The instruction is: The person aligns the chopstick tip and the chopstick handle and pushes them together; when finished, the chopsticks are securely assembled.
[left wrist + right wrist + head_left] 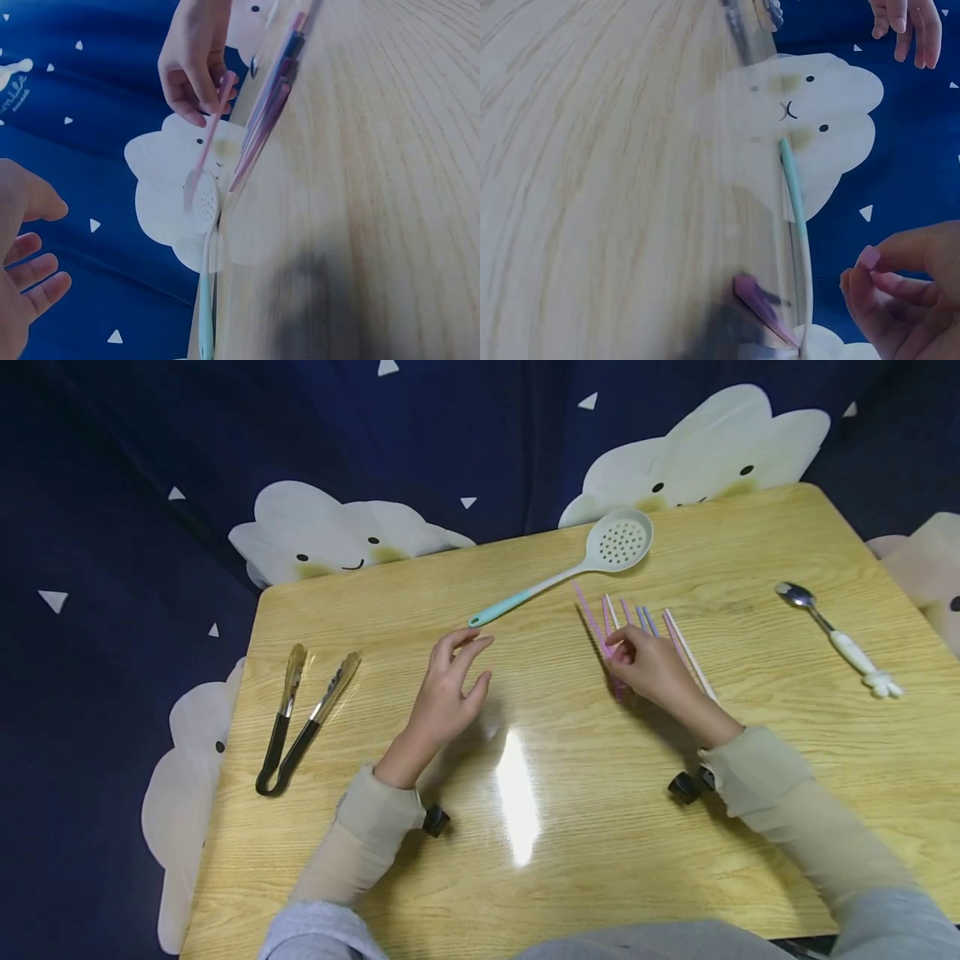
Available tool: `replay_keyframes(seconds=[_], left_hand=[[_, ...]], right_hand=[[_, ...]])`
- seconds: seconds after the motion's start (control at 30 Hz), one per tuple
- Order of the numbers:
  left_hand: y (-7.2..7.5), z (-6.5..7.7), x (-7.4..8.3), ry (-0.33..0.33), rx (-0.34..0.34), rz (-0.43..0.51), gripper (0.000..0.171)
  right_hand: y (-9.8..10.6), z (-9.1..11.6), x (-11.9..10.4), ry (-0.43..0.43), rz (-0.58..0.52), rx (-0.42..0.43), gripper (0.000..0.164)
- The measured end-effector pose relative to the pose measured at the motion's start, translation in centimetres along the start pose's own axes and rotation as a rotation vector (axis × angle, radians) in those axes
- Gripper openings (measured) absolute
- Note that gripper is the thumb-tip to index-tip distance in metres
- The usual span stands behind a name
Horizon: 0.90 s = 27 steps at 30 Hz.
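My right hand pinches a pink straw between thumb and fingers; in the left wrist view this straw is raised off the table, slanting. Beneath and beside the hand lie several more straws: blue ones, a white one and pink and purple ones, partly hidden by the hand. In the right wrist view, a straw end pokes out at the fingertips. My left hand hovers above the table, fingers relaxed and apart, holding nothing. It is nearest the turquoise handle of a slotted skimmer.
The skimmer lies along the back edge of the wooden table. Metal tongs with black handles lie spread at the left. At the right is a spoon with a white handle. A dark blue curtain hangs behind.
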State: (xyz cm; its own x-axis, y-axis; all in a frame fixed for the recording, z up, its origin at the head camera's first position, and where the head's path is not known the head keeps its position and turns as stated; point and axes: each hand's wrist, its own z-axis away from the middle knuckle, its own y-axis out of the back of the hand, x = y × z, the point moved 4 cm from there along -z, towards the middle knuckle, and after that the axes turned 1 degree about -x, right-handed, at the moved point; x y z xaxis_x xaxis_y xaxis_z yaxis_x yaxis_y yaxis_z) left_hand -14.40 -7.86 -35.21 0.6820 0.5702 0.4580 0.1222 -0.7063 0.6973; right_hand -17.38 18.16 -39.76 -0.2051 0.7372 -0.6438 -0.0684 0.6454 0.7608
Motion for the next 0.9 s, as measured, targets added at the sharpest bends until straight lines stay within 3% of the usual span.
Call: replay_keyframes(seconds=[0.2, 0.4, 0.67, 0.9], left_hand=[[-0.3, 0.3, -0.2, 0.020, -0.014, -0.011, 0.038], [-0.6, 0.4, -0.2, 0.030, -0.025, -0.015, 0.031], [-0.9, 0.6, -0.2, 0.052, -0.055, -0.014, 0.032], [-1.1, 0.6, -0.1, 0.043, -0.062, -0.035, 0.032]], right_hand=[[-1.2, -0.5, 0.8, -0.090, -0.043, -0.054, 0.010], [-1.7, -0.7, 0.9, -0.144, -0.009, -0.090, 0.009], [-2.4, -1.0, 0.9, -0.168, 0.054, -0.126, 0.006], [-3.1, -1.1, 0.6, -0.135, 0.147, -0.183, 0.003]])
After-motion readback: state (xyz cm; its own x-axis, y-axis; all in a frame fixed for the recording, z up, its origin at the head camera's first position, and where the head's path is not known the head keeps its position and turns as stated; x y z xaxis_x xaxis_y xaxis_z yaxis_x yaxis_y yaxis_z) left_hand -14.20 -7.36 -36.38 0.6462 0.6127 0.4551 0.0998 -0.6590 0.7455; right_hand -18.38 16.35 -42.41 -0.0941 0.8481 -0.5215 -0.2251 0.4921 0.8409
